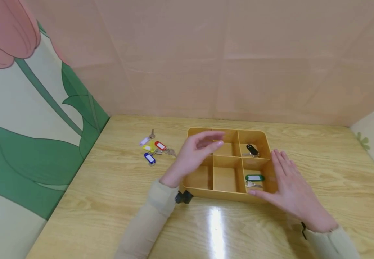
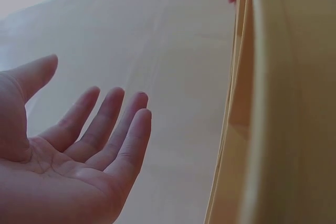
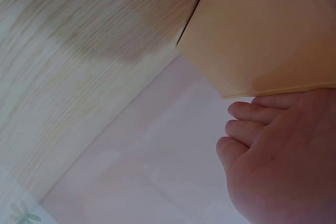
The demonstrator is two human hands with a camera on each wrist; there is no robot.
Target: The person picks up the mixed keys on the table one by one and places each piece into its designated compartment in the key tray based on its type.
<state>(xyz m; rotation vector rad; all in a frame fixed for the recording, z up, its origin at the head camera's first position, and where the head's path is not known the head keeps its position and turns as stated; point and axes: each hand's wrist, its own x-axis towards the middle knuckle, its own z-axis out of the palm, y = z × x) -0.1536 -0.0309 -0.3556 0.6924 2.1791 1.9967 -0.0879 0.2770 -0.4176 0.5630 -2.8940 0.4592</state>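
A yellow-tan divided box (image 1: 216,194) with several compartments sits on the table. My left hand (image 1: 191,153) hovers over its left part, palm turned inward and fingers loosely curved, with nothing in them. Its left compartments are partly covered by that hand. Straight fingers of my right hand (image 1: 292,189) lie along the box's right side, the thumb at the front rim. A key with a black tag (image 1: 252,149) lies in the back right compartment. In the front right one is a key with a green tag (image 1: 254,178). The right wrist view shows the fingers beside the box wall (image 3: 268,35).
Left of the box, loose keys lie grouped on the table (image 1: 102,194), with a lilac tag (image 1: 144,141), yellow tag (image 1: 147,148), red tag (image 1: 160,145) and blue tag (image 1: 149,158). A pink backdrop (image 1: 222,72) rises behind the table. A leaf-patterned panel (image 1: 28,151) stands left.
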